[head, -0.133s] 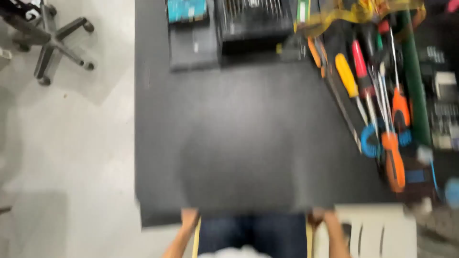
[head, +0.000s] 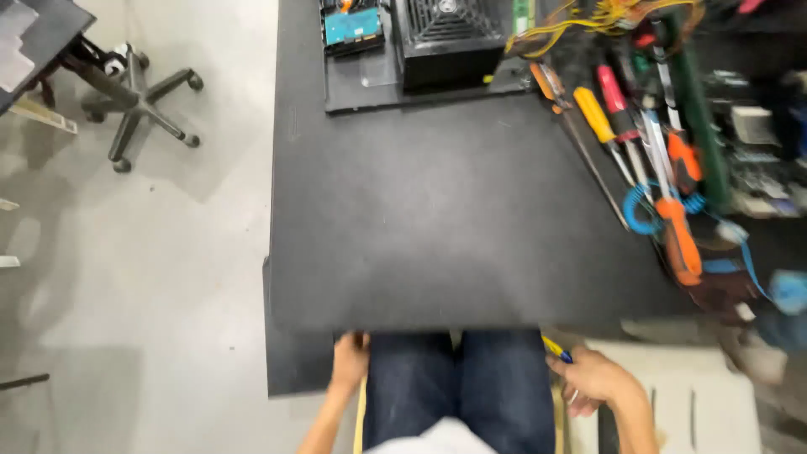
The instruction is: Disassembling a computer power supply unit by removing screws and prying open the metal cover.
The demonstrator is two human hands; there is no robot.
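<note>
1. A seated person looks down over a black work table (head: pixel 437 227), legs in dark jeans (head: pixel 458 382) tucked under its near edge, so both hands sit low, below the tabletop and close to the lap.

2. The right hand (head: pixel 593 378) rests at the near right, just past the table's edge, curled around a small yellow-and-blue tool (head: pixel 556 348) whose tip pokes out toward the table; the closed fingers suggest a working grip rather than a loose carry.

3. The left hand (head: pixel 349 360) sits at the near left against the table's underside edge; whether it grips anything cannot be told, since the fingers are partly hidden.

4. Along the far right edge lies a row of screwdrivers (head: pixel 626 126) with yellow, red and orange handles, laid roughly side by side, seemingly for quick picking, beside a coiled blue cable (head: pixel 643 210).

5. At the far middle, a black ventilated power unit (head: pixel 450 38) and a hard drive with a blue label (head: pixel 355 29) stand on a dark tray, well apart from both hands, leaving the table's centre free as working room.

6. An office chair's wheeled base (head: pixel 139 92) stands on the pale floor at far left.
</note>
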